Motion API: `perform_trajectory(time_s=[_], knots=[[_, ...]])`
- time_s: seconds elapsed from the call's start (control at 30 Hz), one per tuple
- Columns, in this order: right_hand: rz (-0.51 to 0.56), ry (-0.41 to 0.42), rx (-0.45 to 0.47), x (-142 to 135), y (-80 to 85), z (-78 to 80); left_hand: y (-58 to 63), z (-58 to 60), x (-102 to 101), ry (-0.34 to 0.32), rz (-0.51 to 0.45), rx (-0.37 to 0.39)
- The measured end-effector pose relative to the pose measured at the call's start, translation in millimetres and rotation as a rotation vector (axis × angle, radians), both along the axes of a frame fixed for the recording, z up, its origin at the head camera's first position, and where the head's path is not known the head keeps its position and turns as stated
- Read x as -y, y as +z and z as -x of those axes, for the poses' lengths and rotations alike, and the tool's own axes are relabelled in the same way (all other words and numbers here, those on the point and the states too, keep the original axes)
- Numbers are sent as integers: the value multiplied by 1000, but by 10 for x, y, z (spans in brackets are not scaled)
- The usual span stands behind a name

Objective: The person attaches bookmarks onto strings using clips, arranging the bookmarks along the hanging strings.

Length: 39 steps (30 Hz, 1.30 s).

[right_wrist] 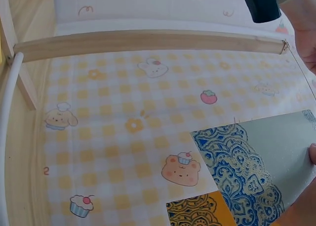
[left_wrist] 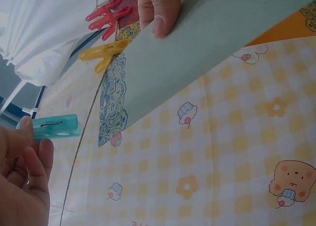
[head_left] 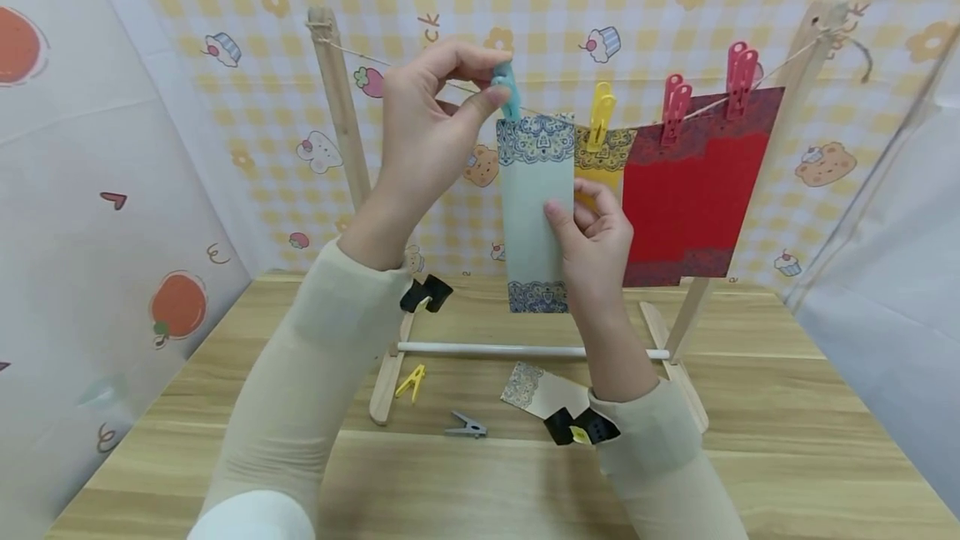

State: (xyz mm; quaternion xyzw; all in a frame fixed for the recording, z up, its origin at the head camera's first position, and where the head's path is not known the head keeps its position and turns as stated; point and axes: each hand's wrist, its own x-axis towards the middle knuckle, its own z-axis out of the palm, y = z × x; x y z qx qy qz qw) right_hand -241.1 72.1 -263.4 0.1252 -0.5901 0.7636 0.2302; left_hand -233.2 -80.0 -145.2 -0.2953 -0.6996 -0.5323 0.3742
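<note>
My left hand (head_left: 435, 119) pinches a teal clothespin (head_left: 507, 92) between thumb and fingers, just above the string. In the left wrist view the clothespin (left_wrist: 57, 127) is apart from the card's patterned top edge. With thumb in front and fingers behind, my right hand (head_left: 600, 248) holds the right edge of a pale green card (head_left: 534, 207) with blue lacy bands at both ends. Its top overlaps the string in the head view. Just right of it hangs a yellow card (head_left: 611, 163), partly hidden, under a yellow clothespin (head_left: 602, 117).
Red cards (head_left: 697, 198) hang at the right from pink clothespins (head_left: 677, 107). The string spans two wooden posts (head_left: 341, 107) joined low down by a white rod (head_left: 495, 349). On the table lie a yellow clothespin (head_left: 411, 382), a grey clothespin (head_left: 468, 425) and a cream patterned card (head_left: 543, 388).
</note>
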Motion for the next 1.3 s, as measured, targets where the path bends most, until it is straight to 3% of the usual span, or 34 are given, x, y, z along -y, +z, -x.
perform_trajectory(time_s=[0.33,0.87,1.03,1.3], knots=[[-6,-16,-12,6,-8,-5,59,80,-96,-19,-14,64],[11,-36,-32,24,-19,50,17,154,-110,4,68,113],[7,-30,-27,28,-21,55,-1,163,-93,3,93,103],[5,-29,-16,32,-39,55,15,129,-80,8,148,174]])
